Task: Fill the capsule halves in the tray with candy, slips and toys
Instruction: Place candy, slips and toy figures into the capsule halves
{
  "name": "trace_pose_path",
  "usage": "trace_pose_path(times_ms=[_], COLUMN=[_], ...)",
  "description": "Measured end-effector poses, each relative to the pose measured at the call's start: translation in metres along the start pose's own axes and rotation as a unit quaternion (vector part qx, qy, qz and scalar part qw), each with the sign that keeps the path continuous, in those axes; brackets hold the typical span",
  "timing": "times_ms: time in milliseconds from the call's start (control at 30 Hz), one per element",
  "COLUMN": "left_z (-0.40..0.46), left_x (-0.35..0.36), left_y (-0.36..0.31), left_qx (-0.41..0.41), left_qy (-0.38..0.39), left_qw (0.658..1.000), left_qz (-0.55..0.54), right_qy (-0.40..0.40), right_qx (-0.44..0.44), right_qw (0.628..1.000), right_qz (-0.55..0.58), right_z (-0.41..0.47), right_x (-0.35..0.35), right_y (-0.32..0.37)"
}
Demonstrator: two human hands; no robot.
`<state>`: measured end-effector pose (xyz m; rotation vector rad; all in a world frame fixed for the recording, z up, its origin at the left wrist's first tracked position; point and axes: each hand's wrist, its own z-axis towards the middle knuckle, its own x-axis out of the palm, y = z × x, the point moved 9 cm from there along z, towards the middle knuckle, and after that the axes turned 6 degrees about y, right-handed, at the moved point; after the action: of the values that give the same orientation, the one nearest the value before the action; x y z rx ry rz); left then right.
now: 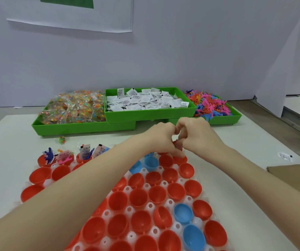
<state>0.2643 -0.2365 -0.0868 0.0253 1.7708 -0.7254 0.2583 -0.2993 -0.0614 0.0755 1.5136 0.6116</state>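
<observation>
A white socket tray point(170, 202) holds several open capsule halves, mostly red point(138, 196) and a few blue point(182, 213). Several halves in the far-left back row point(65, 158) hold candy, slips and toys. My left hand point(161, 136) and my right hand point(198, 136) meet over the tray's far right corner. Their curled fingers pinch a small red thing point(176, 143) between them; what it is stays hidden. Behind them stand three green bins: candy packets point(73, 107), white slips point(145, 100) and colourful toys point(210, 104).
A loose candy packet point(61, 140) lies in front of the candy bin. One stray slip point(284, 156) lies at the right, beside a piece of cardboard point(290, 178). A white wall closes the back, and the table edge runs along the right.
</observation>
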Motion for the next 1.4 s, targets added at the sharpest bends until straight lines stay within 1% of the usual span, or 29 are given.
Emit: trace_pose_path(times_ms=[133,233,467,600,700,767,800,833,867,900,933,967,1000,1033,1100,1133,1167,1200,1233,1300,1333,1400], left_z=[0.001,0.001,-0.003,-0.009,-0.018,-0.032,-0.040,-0.052,-0.068,-0.088,-0.108,-0.126,-0.140,-0.150,-0.159,-0.160,-0.159,-0.156,-0.154,-0.150,-0.149,-0.147], left_x=[0.000,0.000,0.000,-0.007,-0.016,-0.033,-0.047,-0.065,-0.087,-0.108,-0.125,-0.136,-0.142,-0.144,-0.135,-0.129,-0.122,-0.118,-0.118,-0.121,-0.123,-0.125], left_y=[-0.002,-0.004,-0.001,0.004,0.005,0.009,0.015,0.025,0.039,0.058,0.083,0.111,0.141,0.170,0.213,0.225,0.229,0.228,0.226,0.220,0.220,0.223], left_qx=[-0.003,-0.001,-0.005,-0.017,-0.010,0.003,0.008,0.018,0.025,0.013,-0.021,-0.080,-0.151,-0.216,-0.308,-0.332,-0.343,-0.345,-0.343,-0.341,-0.342,-0.344], left_qy=[0.011,0.019,0.041,0.034,0.023,-0.017,-0.054,-0.116,-0.200,-0.285,-0.363,-0.418,-0.437,-0.426,-0.348,-0.301,-0.259,-0.231,-0.219,-0.228,-0.235,-0.248], left_qw=[0.999,0.998,0.999,0.999,0.999,0.997,0.993,0.984,0.969,0.949,0.925,0.901,0.885,0.879,0.885,0.893,0.900,0.904,0.903,0.894,0.891,0.895], left_qz=[0.045,0.059,0.034,-0.020,-0.044,-0.079,-0.108,-0.133,-0.141,-0.132,-0.113,-0.084,-0.048,-0.022,0.009,0.034,0.067,0.104,0.141,0.183,0.183,0.140], right_qy=[0.036,0.053,0.054,0.071,0.086,0.082,0.061,0.019,-0.039,-0.105,-0.168,-0.210,-0.222,-0.201,-0.105,-0.061,-0.034,-0.029,-0.043,-0.096,-0.117,-0.147], right_qx=[0.008,0.016,0.060,0.058,0.063,0.051,0.040,0.030,0.028,0.038,0.062,0.100,0.141,0.169,0.178,0.168,0.162,0.162,0.166,0.169,0.163,0.143], right_qw=[0.992,0.983,0.972,0.967,0.968,0.973,0.976,0.975,0.967,0.955,0.943,0.939,0.943,0.954,0.977,0.984,0.986,0.986,0.984,0.980,0.979,0.977], right_qz=[0.124,0.175,0.220,0.236,0.229,0.210,0.206,0.221,0.249,0.275,0.280,0.253,0.205,0.146,0.045,0.011,-0.015,-0.030,-0.037,-0.039,-0.046,-0.064], right_z=[0.000,-0.002,-0.003,-0.005,-0.007,-0.011,-0.011,-0.010,-0.008,-0.004,0.000,0.005,0.014,0.024,0.045,0.054,0.060,0.064,0.067,0.069,0.070,0.072], right_x=[-0.001,0.001,0.004,0.004,0.004,-0.001,-0.009,-0.022,-0.039,-0.057,-0.074,-0.085,-0.091,-0.091,-0.075,-0.066,-0.059,-0.055,-0.056,-0.062,-0.064,-0.067], right_y=[-0.012,-0.017,-0.027,-0.025,-0.023,-0.022,-0.023,-0.027,-0.036,-0.050,-0.068,-0.085,-0.101,-0.111,-0.121,-0.122,-0.122,-0.122,-0.122,-0.122,-0.119,-0.114])
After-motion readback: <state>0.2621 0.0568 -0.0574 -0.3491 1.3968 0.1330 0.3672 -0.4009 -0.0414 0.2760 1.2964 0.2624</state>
